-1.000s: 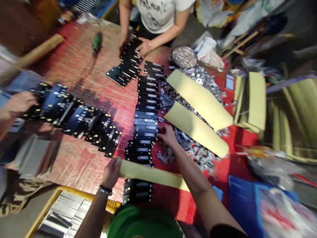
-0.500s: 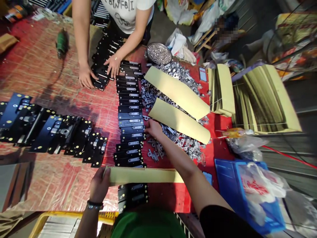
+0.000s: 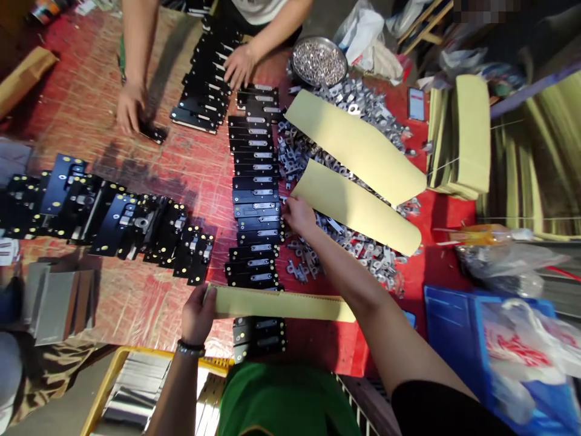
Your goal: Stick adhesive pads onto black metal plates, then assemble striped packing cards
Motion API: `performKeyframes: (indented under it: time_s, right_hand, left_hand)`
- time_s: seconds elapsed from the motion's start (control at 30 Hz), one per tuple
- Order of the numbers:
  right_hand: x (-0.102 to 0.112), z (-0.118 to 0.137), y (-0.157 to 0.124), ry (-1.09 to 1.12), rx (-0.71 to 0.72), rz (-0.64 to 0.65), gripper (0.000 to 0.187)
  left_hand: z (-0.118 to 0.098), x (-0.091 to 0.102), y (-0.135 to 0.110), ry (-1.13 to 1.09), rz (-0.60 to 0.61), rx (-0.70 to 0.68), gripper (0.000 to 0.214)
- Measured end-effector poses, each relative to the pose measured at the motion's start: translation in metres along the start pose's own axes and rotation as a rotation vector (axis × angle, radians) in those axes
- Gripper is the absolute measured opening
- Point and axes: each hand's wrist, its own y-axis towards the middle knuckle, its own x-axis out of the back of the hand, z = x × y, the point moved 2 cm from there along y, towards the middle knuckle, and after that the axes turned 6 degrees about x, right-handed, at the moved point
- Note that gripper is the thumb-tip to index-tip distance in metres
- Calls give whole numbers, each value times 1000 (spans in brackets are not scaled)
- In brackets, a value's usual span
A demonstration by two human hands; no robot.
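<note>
While a yellow paper sleeve (image 3: 281, 304) is held flat across the near edge of the red table (image 3: 136, 151), its end is gripped by the left hand (image 3: 198, 315), with the fingers closed around it. The sleeve is laid over the near end of a column of black plates (image 3: 255, 200), which is set out in overlapping order down the middle of the table. The right hand (image 3: 297, 216) is stretched forward to the right edge of that column, about halfway along, and its fingers are curled against a plate; whether the plate is pinched cannot be told. Just to the right, a pile of small metal parts (image 3: 318, 266) is spread, and two more sleeves (image 3: 358, 209) are laid on top of it. A bowl of screws (image 3: 319, 62) is placed at the far end of the pile. At the far side, a co-worker's hands (image 3: 238, 63) are pressed on more black plates. A second row of plates (image 3: 113, 218) is fanned out at the left, and a stack of sleeves (image 3: 467, 139) is kept at the right edge, beside a phone (image 3: 416, 104).
</note>
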Motion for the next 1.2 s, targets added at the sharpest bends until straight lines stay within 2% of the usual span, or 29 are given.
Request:
performKeyframes:
  time_s: [0.03,0.13,0.2,0.3,0.4,0.53,0.63,0.7,0.8,0.9,0.97,1.07,1.13,1.17,1.2]
  right_hand:
    - [2,2,-8,14,2,34,10]
    - [1,11,-46,51,40,247,4]
    - [-3,20,-76,-9,16,324,7]
    - [-15,31,-110,-117,-116,293,19]
    - [-27,37,-122,-114,-211,282,17]
    - [-28,33,-107,-66,-149,236,9]
    - [-16,20,-75,-52,-122,92,14]
    - [-7,14,-48,-73,-155,65,15]
    - [-1,15,-11,-120,-160,189,16]
    - [2,22,10,-176,-136,337,19]
    - [6,24,18,-228,-162,366,22]
    - [19,27,20,-265,-233,252,44]
    - [28,33,11,-159,-230,183,47]
    - [30,38,2,-49,-206,200,43]
    - [31,44,-10,97,-168,270,38]
  left_hand:
    - [1,2,0,16,-11,7,41]
    - [6,4,0,49,-32,35,41]
    - [8,4,-1,44,-24,40,40]
    - [8,4,-4,69,-20,39,38]
    - [3,4,-6,95,-37,35,38]
    - [-2,6,-7,77,-35,26,40]
    - [-2,7,-6,53,-39,30,41]
    - [-2,8,-5,46,-37,28,42]
    - [-3,11,-4,61,-41,17,44]
    - [-7,14,-2,85,-59,20,44]
    - [-10,14,-1,89,-60,26,44]
    - [-15,14,0,53,-51,13,43]
    - [-18,16,2,-18,-17,-5,45]
    - [-20,18,4,-69,5,-10,46]
    - [-22,20,6,-132,27,-13,48]
